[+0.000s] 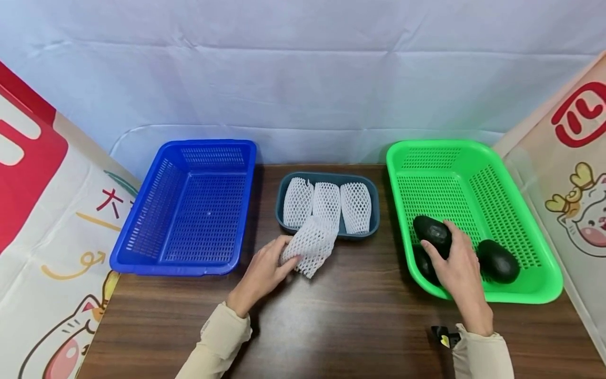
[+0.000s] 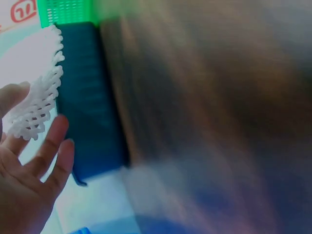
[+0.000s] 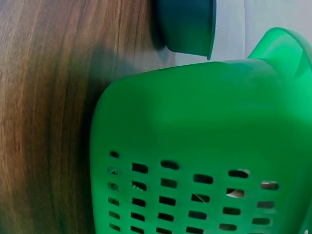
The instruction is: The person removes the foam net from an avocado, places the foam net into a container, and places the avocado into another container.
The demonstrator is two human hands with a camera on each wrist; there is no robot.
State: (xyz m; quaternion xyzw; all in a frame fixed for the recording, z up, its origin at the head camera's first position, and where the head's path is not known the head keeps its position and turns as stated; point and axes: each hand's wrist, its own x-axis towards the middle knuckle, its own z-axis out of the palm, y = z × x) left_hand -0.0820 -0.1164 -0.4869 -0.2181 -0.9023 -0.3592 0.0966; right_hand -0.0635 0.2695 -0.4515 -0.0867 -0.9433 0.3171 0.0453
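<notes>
In the head view my left hand (image 1: 266,271) pinches a white foam net sleeve (image 1: 310,245) between thumb and fingers, just in front of a dark teal tray (image 1: 374,223). Several more such sleeves (image 1: 356,208) lie side by side in that tray. The left wrist view shows the left hand (image 2: 34,161) with the netting at its thumb and fingers. Over the green basket (image 1: 428,179), my right hand (image 1: 459,263) grips a dark avocado (image 1: 433,234). A second avocado (image 1: 426,263) lies partly hidden beneath it, and a third avocado (image 1: 498,261) sits to the right.
A blue basket (image 1: 203,221) with perforated walls stands at the left. Near the right sleeve, a small black item (image 1: 445,336) with a yellow mark lies on the brown wooden table (image 1: 345,316). Pale cloth (image 1: 303,95) hangs behind, and printed panels flank both sides.
</notes>
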